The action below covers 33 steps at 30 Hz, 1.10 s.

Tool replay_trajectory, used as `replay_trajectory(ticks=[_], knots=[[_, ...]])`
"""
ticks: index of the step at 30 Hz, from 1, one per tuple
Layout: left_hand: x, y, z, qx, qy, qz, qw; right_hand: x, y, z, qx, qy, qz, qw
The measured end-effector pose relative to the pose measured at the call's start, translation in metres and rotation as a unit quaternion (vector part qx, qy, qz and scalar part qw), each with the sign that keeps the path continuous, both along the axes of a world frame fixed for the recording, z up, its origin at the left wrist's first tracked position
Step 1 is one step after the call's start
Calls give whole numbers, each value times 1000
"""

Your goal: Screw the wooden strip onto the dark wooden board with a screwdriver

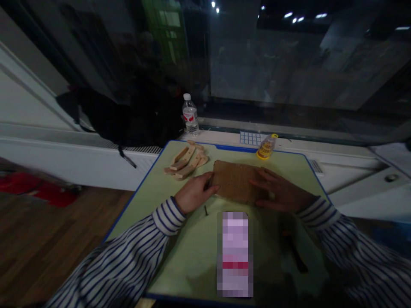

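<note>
A flat brown cardboard piece (236, 182) lies on the green, blue-edged table (144, 214). My left hand (196, 192) is at its left edge, thumb and fingers apart around the corner. Over its right side rests my right hand (282, 190), with the fingers spread. Several pale wooden pieces (188, 160) are grouped behind my left hand. A small dark screw or nail (206, 210) is on the tabletop near my left wrist. Nearer to me is a phone-shaped object (236, 254), its surface pixelated. To its right a dark-handled tool (297, 254) lies in shadow.
A yellow-capped bottle (266, 147) stands at the table's back right. On the window sill are a water bottle (190, 116), a blue-and-white grid sheet (250, 138) and a black bag (128, 115). Red objects (38, 188) sit on the floor at left.
</note>
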State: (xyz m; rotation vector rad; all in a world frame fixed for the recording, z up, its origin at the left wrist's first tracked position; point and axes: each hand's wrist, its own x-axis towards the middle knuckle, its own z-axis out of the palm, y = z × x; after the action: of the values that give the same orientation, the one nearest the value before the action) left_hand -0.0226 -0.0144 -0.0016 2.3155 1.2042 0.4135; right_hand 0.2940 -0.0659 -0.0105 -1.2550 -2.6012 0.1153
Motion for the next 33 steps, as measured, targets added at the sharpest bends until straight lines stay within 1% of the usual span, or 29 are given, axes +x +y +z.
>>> replay_trajectory(ticks=[6, 9, 10, 12, 14, 16, 17, 19, 20, 21, 23, 26, 29, 31, 33], knots=[[4, -12, 0, 0, -19, 1, 1000, 6, -7, 0, -7, -26, 13, 1000], [0, -16, 4, 9, -25, -6, 1000, 9, -7, 0, -24, -49, -11, 998], [-4, -17, 6, 20, -22, 2, 1000, 9, -6, 1, -28, -64, -18, 997], [-15, -18, 9, 55, -6, 48, 997, 7, -2, 6, -8, -79, -33, 996], [-29, -17, 11, 96, 23, 127, 987, -1, 6, 14, 30, -81, -49, 995], [-41, -14, 11, 120, 55, 203, 970, -15, 18, 27, 51, -71, -46, 995], [-46, -12, 11, 120, 71, 226, 964, -24, 26, 34, 49, -66, -42, 996], [-53, -7, 9, 108, 96, 246, 958, -46, 43, 48, 24, -57, -47, 997], [-55, -5, 8, 100, 102, 249, 958, -58, 52, 54, 3, -53, -61, 997], [-56, -3, 6, 93, 101, 249, 959, -71, 61, 59, -27, -54, -74, 995], [-57, 0, 3, 82, 86, 249, 961, -96, 82, 64, -32, -53, -88, 994], [-59, 2, -2, 80, 50, 238, 967, -131, 116, 61, -50, -56, -90, 993], [-61, 3, -6, 89, 11, 227, 970, -159, 148, 51, -75, -61, -101, 990], [-62, 3, -7, 96, -13, 227, 969, -172, 163, 43, -95, -62, -104, 988], [-64, 4, -8, 100, -33, 229, 968, -182, 173, 36, -111, -60, -102, 987]])
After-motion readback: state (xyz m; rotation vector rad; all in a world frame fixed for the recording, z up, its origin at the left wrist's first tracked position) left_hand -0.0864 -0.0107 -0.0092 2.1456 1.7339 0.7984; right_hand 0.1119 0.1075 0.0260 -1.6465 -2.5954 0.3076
